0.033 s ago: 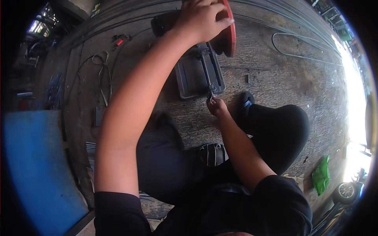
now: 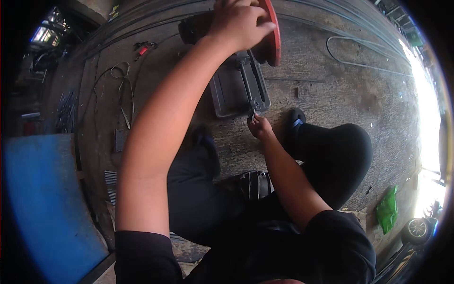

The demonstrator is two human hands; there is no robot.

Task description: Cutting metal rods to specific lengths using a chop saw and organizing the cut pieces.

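A cut-off saw stands on the floor in front of me, with a red disc-shaped guard (image 2: 272, 40) and a dark grey base (image 2: 227, 97). My left hand (image 2: 241, 23) reaches over its top, thumb against the guard and fingers curled over; the fingertips run close to the upper edge and what lies under the palm is hidden. At the near end of the base, my right hand (image 2: 259, 127) is closed round the small crank handle (image 2: 252, 113) of the clamp screw. The screw rod (image 2: 246, 80) runs along the base.
Long metal rods (image 2: 350, 42) stretch across the far floor. A looped cable (image 2: 124, 85) and a red-handled tool (image 2: 143, 50) lie left. A blue panel (image 2: 52, 199) stands near left, a green bag (image 2: 387, 209) and a wheel (image 2: 417, 229) at right. My feet flank the base.
The view has shifted slightly, with the saw and my left hand a touch further left. My left foot, blurred before, shows more sharply. Both hands keep their hold.
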